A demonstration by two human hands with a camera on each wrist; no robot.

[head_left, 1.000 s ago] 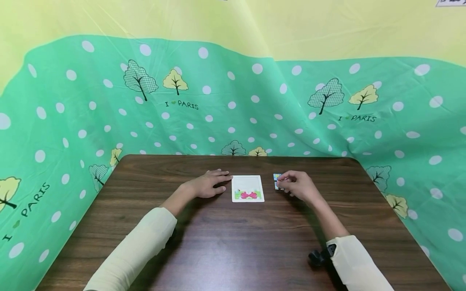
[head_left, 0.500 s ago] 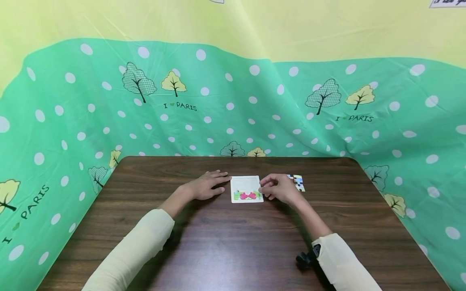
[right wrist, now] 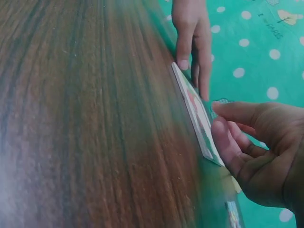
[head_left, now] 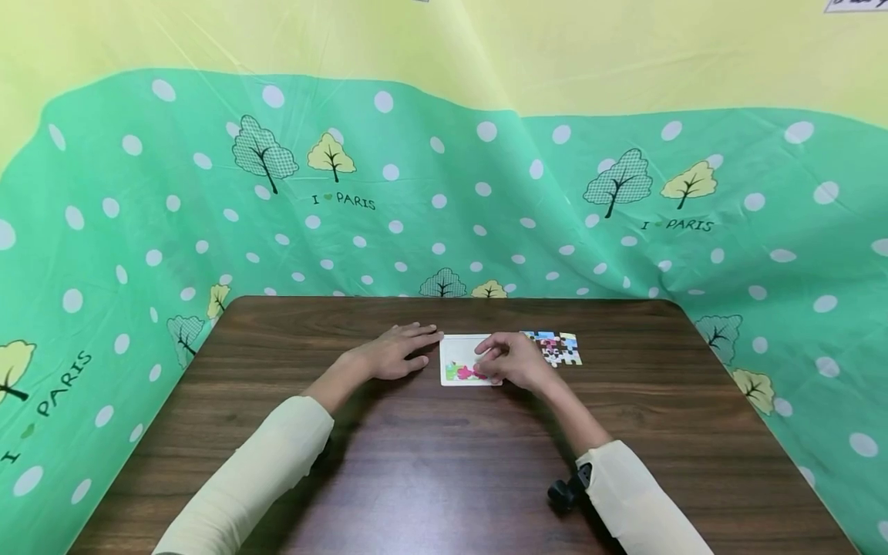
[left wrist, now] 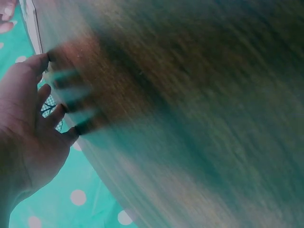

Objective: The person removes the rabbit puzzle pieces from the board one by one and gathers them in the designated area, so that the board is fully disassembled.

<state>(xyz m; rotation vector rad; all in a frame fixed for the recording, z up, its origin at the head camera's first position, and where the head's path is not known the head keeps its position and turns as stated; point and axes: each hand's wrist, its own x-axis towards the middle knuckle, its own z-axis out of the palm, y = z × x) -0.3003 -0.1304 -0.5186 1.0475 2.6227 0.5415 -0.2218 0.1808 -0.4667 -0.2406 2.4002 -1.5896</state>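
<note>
A white puzzle tray lies on the table, with red flowers and green along its lower part. My left hand rests on the wood with spread fingers, its fingertips at the tray's upper left corner. Over the tray's right side is my right hand. In the right wrist view, thumb and index finger of this right hand come together in a pinch above the tray, around a small puzzle piece mostly hidden by the fingers. Several colourful puzzle pieces lie just right of the tray, partly behind the right hand.
The brown wooden table ends at a back edge close behind the tray. Beyond it hangs a green and yellow cloth with white dots and tree prints. A black wrist device sits below the right sleeve.
My right hand has moved left from the puzzle pieces to over the tray's right side, uncovering more of the pieces. My left hand has stayed at the tray's corner.
</note>
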